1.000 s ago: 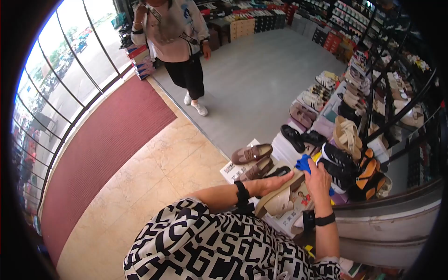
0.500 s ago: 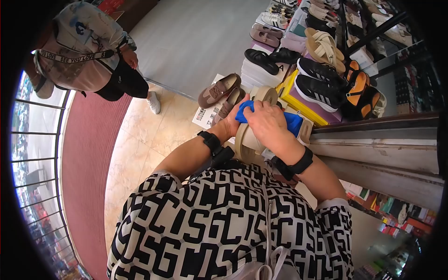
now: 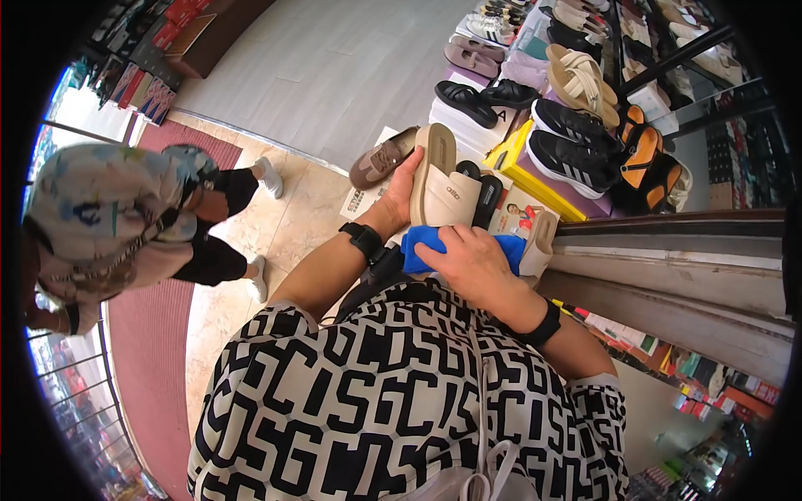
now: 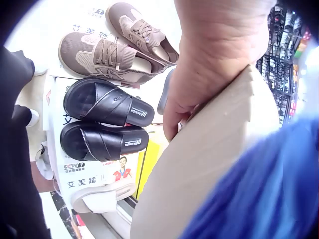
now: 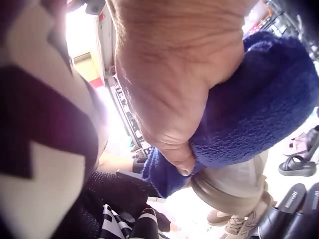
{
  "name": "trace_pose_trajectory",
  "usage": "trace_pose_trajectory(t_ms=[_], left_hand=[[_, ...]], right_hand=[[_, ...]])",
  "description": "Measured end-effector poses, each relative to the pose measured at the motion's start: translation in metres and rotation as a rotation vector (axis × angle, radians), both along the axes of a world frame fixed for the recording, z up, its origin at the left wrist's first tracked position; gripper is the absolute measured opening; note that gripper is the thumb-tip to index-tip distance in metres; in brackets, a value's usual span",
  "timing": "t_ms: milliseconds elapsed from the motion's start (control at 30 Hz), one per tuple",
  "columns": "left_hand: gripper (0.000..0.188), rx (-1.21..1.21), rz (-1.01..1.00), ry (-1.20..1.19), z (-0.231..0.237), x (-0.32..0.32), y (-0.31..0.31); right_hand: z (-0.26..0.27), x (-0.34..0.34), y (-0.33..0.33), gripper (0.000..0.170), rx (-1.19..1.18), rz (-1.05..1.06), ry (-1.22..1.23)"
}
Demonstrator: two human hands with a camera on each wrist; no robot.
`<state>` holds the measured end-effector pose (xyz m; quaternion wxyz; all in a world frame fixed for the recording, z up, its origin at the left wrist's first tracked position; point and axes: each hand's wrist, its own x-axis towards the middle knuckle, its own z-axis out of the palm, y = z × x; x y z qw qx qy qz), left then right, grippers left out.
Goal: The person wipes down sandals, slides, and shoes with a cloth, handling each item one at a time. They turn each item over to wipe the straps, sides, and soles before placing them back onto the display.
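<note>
My left hand (image 3: 401, 194) grips a cream slide sandal (image 3: 443, 194) along its left side, its brown insole facing up; in the left wrist view the fingers of that hand (image 4: 214, 59) curl under the sandal's pale sole edge (image 4: 199, 149). A blue cloth (image 3: 419, 249) is bunched in my right hand (image 3: 478, 265), against the sandal's near end. From the right wrist, thumb and palm (image 5: 174, 84) clutch the fluffy cloth (image 5: 254, 99) over the sandal (image 5: 229, 186). The mate, a cream slide (image 3: 541, 242), lies to the right.
Brown lace-up shoes (image 3: 380, 163) stand on a white box beyond my left hand; black slides (image 4: 107, 142) lie beside them. Black sneakers (image 3: 568, 159) rest on a yellow box (image 3: 535, 177) at right. A person (image 3: 125, 221) stands at left, near a metal railing.
The sandal has turned more upright, its insole now showing, and the cloth has slid from its far part to its near end. The other person has moved nearer on the left.
</note>
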<state>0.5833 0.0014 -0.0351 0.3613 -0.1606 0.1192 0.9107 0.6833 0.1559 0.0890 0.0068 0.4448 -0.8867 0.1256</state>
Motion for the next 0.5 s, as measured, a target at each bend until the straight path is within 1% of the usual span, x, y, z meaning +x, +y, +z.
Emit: trace_pose_trajectory(t_ms=[67, 133, 233, 267, 300, 333, 400, 467, 500], left_hand=[[0.061, 0.002, 0.031, -0.010, 0.003, -0.003, -0.005], [0.061, -0.060, 0.089, 0.014, 0.005, -0.007, -0.012], [0.061, -0.088, 0.107, 0.041, 0.007, -0.008, -0.019], [0.062, -0.111, 0.117, 0.043, 0.011, -0.009, -0.021], [0.063, -0.099, 0.116, 0.058, 0.006, -0.012, -0.023], [0.063, -0.100, 0.110, 0.062, 0.012, -0.011, -0.022], [0.063, -0.099, 0.118, 0.082, 0.023, -0.006, -0.019], [0.064, -0.096, 0.081, 0.098, 0.029, -0.001, -0.015], [0.066, -0.075, 0.037, 0.104, 0.027, 0.001, -0.011]], right_hand=[[0.001, 0.002, 0.011, 0.029, 0.001, -0.018, -0.027], [0.001, 0.004, 0.023, 0.028, 0.004, -0.039, -0.052], [0.000, 0.000, 0.043, 0.043, 0.004, -0.097, -0.287], [0.003, -0.002, 0.049, 0.043, 0.001, -0.100, -0.282], [0.008, -0.006, 0.055, 0.043, 0.003, -0.155, -0.275], [0.013, -0.009, 0.056, 0.044, 0.006, -0.213, -0.270], [0.026, -0.017, 0.050, 0.046, -0.196, -0.287, -0.177], [0.041, -0.023, 0.033, 0.048, -0.257, -0.323, -0.022], [0.040, -0.029, 0.026, 0.050, -0.280, -0.318, 0.024]])
